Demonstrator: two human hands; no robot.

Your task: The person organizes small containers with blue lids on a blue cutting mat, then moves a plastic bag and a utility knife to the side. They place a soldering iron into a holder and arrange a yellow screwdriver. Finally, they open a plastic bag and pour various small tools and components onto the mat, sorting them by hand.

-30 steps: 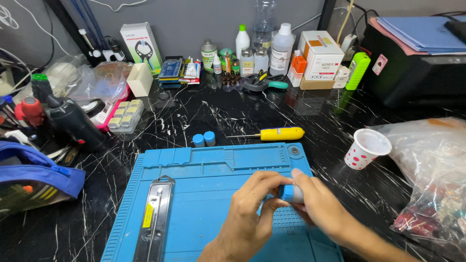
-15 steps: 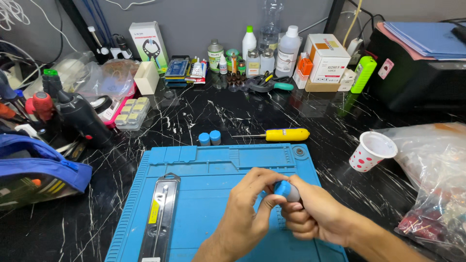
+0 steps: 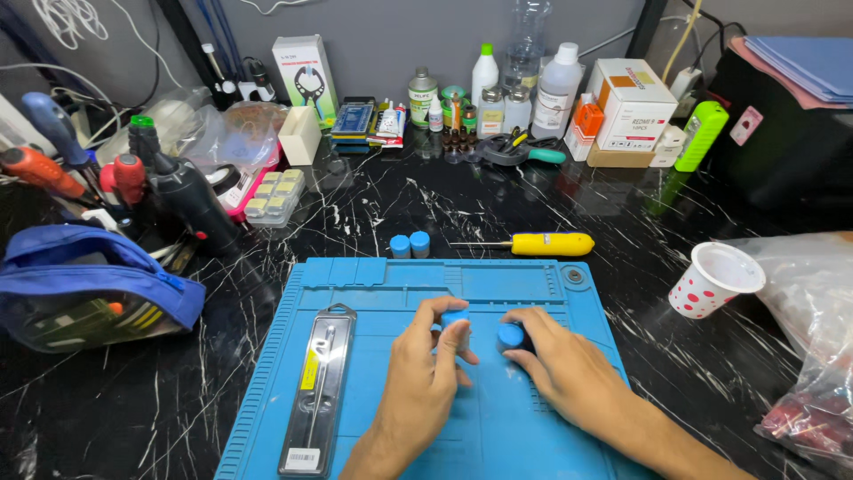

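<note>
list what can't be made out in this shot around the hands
Head view only:
- Left hand: its fingers cover most of a blue-topped piece, so its shape is unclear.
- Right hand: its grip hides all but the blue cap.
- Both forearms are cut off by the bottom edge.
- Packaged tool on the blue mat: too small to identify.

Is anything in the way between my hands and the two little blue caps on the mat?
Nothing visible. The left hand already holds one blue cap in its fingers, and the right hand holds the other blue cap, both over the blue mat.
</note>
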